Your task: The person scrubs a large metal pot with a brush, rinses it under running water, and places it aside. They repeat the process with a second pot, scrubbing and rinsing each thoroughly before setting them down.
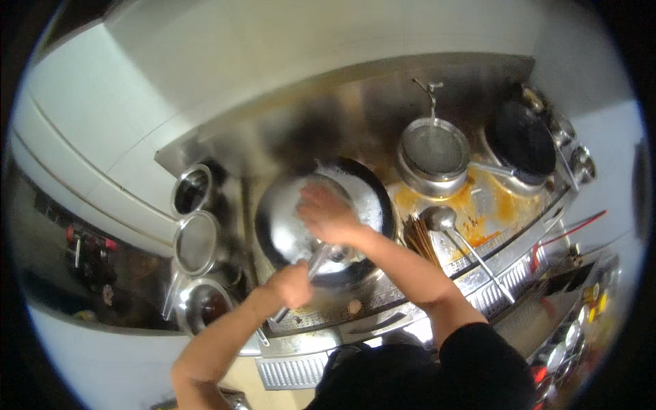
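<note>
A dark wok (382,205) on the range in front of me holds foamy, whitish liquid. Inside it lies a broad round metal utensil (287,236), shiny across its left part; its exact kind is unclear. My left hand (293,286) is closed around the long metal handle (320,259) that slants over the wok's near rim. Palm down, my right hand (325,212) is over the utensil's surface, its fingers blurred. Anything beneath that palm is hidden.
Right of the wok lie a bamboo brush (423,241) and a ladle (441,219). A strainer (435,148) tops a metal pot (435,185) below a tap (431,95). Another wok (520,143) stands far right. At left are metal containers (192,189) and a fine-mesh strainer (196,243).
</note>
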A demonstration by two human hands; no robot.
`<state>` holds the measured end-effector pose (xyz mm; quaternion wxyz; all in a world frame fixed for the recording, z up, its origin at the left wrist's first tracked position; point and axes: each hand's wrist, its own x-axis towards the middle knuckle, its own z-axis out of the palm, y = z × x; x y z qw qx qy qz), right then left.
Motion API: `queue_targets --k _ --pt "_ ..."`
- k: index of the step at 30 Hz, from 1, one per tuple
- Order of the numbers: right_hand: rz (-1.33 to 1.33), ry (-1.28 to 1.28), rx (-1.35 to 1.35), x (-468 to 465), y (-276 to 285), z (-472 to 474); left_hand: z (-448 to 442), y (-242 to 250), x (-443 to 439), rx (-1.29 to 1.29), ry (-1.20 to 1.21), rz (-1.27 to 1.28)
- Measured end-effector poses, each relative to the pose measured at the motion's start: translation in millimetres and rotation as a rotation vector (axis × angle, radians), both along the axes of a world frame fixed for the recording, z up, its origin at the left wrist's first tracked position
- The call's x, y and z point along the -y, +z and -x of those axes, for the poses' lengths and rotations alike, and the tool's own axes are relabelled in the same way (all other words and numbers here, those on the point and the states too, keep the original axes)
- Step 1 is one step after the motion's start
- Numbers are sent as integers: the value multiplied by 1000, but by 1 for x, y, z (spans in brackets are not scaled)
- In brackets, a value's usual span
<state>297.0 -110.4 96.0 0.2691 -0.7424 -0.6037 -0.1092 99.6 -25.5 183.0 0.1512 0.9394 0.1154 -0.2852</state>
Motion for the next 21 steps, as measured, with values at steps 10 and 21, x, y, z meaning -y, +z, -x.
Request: queue_targets --k 10,21 --pt "206 -179 -1576 -13 -58 -90 127 -105 60 543 170 81" --pt "-661 -595 -1459 -10 -103 68 66 -125 80 743 502 285"
